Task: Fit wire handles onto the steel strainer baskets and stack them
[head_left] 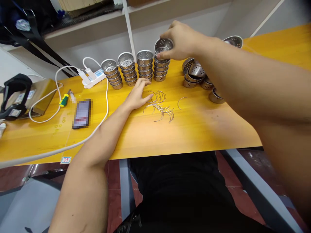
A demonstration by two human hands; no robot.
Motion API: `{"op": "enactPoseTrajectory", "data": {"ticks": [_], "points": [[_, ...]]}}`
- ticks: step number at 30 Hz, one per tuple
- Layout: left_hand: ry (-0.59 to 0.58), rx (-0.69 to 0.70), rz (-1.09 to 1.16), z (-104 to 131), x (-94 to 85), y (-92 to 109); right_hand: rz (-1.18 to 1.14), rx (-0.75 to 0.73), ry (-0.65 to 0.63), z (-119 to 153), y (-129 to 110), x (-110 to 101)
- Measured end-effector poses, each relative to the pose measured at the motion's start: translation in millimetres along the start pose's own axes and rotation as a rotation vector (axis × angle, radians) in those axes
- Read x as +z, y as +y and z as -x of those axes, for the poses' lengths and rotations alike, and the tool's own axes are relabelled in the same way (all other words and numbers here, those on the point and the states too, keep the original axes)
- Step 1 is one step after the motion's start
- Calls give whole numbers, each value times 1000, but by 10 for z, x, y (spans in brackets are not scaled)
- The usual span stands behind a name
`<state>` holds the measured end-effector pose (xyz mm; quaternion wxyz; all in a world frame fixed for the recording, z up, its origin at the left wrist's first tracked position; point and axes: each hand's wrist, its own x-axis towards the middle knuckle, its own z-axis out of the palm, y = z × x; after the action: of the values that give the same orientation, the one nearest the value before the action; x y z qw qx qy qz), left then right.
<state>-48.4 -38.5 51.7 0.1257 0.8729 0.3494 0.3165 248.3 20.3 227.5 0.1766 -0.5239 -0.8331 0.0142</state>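
My right hand grips a perforated metal cup at the top of the rightmost stack. Three more stacks of such cups stand to its left: one at the far left, a second and a third. My left hand hovers or rests by the left side of a pile of thin curved wires, fingers apart and holding nothing. A single curved wire lies right of the pile. Loose cups lie in a heap beyond, partly hidden by my right forearm.
A phone, a green and yellow tool and a white power strip with cables are on the left of the yellow table. A black headset-like object and a box sit further left.
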Motion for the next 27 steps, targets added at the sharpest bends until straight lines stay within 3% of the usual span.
{"op": "enactPoseTrajectory", "data": {"ticks": [8, 17, 27], "points": [[-26, -28, 6, -14, 8, -11, 50, 38, -140, -144, -70, 141], [-25, -58, 20, 4, 11, -22, 58, -15, -153, -354, 249, 640], [-33, -44, 2, -2, 9, -13, 132, -18, -237, -387, 378, 623]]}}
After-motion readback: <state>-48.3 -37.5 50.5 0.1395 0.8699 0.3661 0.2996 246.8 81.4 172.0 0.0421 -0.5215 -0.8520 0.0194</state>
